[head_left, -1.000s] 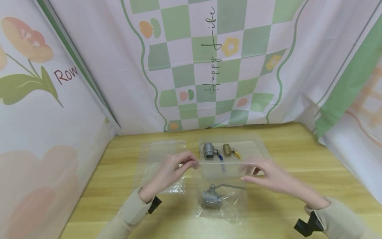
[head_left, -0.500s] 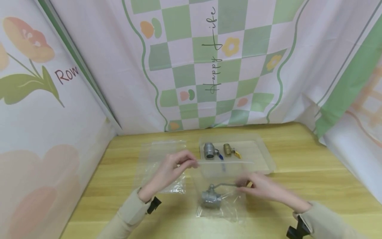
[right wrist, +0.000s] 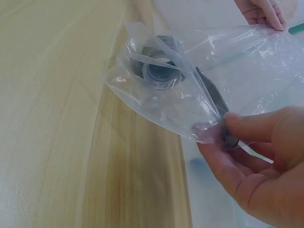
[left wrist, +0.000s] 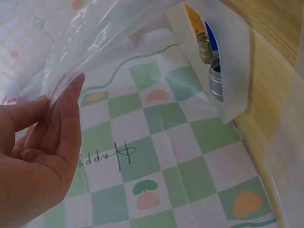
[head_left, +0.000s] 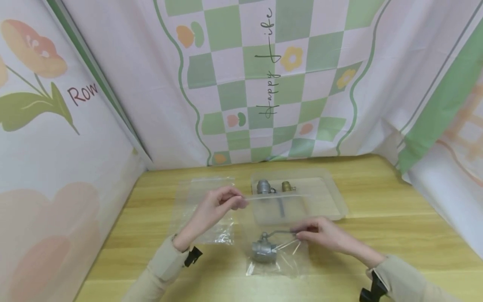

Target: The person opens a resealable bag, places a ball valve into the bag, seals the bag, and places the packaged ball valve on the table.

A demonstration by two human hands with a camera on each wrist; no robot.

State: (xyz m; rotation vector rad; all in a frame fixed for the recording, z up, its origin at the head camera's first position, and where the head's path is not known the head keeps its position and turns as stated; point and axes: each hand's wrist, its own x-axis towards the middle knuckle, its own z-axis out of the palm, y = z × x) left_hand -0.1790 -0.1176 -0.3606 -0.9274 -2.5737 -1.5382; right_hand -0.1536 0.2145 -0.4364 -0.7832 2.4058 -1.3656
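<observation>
A clear plastic bag (head_left: 290,262) hangs upright over the table with a grey metal ball valve (head_left: 264,251) at its bottom. My left hand (head_left: 222,205) pinches the bag's top left corner between thumb and fingers, as the left wrist view also shows. Lower on the bag's right side, my right hand (head_left: 326,237) pinches the end of the valve's lever handle (right wrist: 216,97) through the plastic. In the right wrist view the valve's threaded opening (right wrist: 161,71) shows through the film.
Behind the bag, a translucent tray (head_left: 336,201) holds a silver valve (head_left: 263,186) with a blue handle and a small brass valve (head_left: 286,186) with a yellow handle. More clear bags (head_left: 200,188) lie flat on the left of the wooden table (head_left: 381,201). Printed curtains surround it.
My right hand has left the bag's top edge, moved down and left, and taken the valve's lever through the plastic. My left hand has risen slightly with its corner.
</observation>
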